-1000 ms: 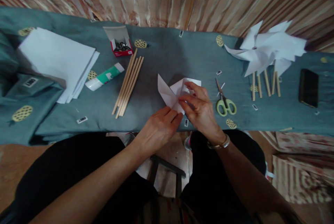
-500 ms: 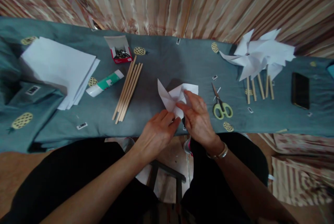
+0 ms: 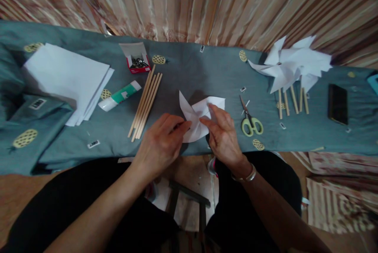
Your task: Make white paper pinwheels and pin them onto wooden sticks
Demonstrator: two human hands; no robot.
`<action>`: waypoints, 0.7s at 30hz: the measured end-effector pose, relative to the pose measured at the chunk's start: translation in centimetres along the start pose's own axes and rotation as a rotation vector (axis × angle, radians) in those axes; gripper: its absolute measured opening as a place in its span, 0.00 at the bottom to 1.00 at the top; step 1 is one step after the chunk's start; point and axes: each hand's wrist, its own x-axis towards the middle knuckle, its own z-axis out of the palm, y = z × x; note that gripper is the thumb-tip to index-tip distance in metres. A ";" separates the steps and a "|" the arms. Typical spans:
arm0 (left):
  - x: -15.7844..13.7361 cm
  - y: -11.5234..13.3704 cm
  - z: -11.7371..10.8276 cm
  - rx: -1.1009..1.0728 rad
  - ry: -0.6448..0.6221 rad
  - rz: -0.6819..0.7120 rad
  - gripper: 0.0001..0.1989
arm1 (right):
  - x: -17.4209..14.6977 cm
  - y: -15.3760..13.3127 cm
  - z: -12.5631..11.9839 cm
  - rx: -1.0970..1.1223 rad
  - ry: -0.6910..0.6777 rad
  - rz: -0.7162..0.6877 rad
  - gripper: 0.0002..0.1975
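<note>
A white paper pinwheel [image 3: 195, 124], its blades partly curled, lies near the table's front edge between my hands. My right hand [image 3: 222, 133] grips it from the right, thumb and index finger pressed on the folded paper near its middle. One blade stands up at the far left, and a flap spreads toward me. At its left side, my left hand [image 3: 162, 139] is curled, with thumb and fingertips pinched against the paper's edge. Just right of my right hand rest green-handled scissors [image 3: 250, 121]. To the left of my left hand lie several wooden sticks [image 3: 145, 103].
A glue tube [image 3: 119, 95] and an opened red box [image 3: 138, 63] of small metal pieces are on the left. Farther left is a stack of white paper [image 3: 67, 76]. Finished-looking pinwheels on sticks [image 3: 291, 66] and a phone [image 3: 338, 104] lie right on the green tablecloth [image 3: 218, 68].
My left hand has moved left from the paper's near edge to its left side. The near flap now spreads flatter. My right hand stays on the paper's middle.
</note>
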 end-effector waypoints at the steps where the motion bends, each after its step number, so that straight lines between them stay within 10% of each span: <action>1: 0.0 -0.3 -0.2 0.007 0.019 -0.010 0.12 | 0.0 -0.1 0.0 0.002 -0.010 0.006 0.19; 21: 0.3 2.1 2.8 0.044 -0.154 0.084 0.09 | 0.7 1.3 -1.8 0.338 -0.024 0.138 0.18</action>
